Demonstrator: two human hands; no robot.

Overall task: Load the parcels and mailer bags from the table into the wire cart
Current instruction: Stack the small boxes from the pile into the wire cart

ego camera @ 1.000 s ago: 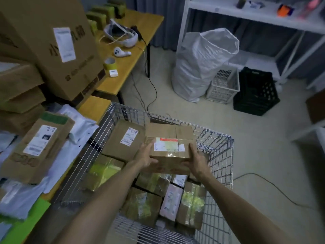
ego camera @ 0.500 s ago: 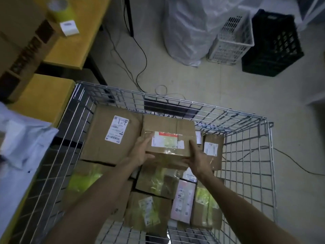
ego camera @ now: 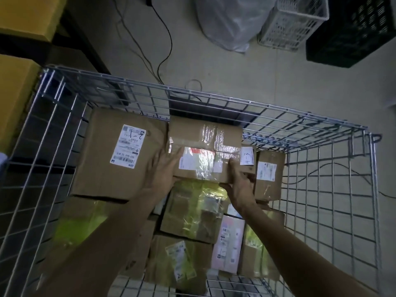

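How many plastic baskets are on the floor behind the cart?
2. A white basket stands on the floor beyond the wire cart, top right; a black crate sits next to it, further right. More may lie outside the picture.

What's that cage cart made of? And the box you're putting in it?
The wire cart looks like metal: thin silvery rods crossing in a grid, with a dull shine. The box looks like brown cardboard, matte, with folded flaps. The clear tape across its top is probably plastic: it is glossy, crinkly and catches the light.
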